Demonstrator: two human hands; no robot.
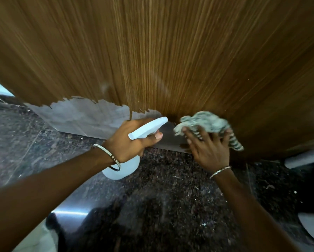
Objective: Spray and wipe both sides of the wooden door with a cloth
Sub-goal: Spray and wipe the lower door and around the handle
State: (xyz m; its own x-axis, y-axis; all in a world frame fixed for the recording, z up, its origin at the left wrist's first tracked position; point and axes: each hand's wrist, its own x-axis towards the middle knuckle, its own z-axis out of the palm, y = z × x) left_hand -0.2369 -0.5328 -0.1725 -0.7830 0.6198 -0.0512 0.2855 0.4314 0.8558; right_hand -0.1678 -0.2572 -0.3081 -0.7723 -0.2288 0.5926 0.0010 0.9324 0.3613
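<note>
a: wiping the foot of the wooden door [170,51]; it stands straight ahead of both my hands, its grain running up from the floor [170,188].
b: which hand is nearer?
a: my right hand [209,148], fingers spread flat, pressing the cloth [207,122] on the wood just above the bottom edge. my left hand [129,140] is wrapped round the spray bottle [145,128], nozzle aimed at the door, just beside the cloth.
b: how does the door look?
a: brown veneer, torn away to a grey patch [83,117] low on the left.
</note>
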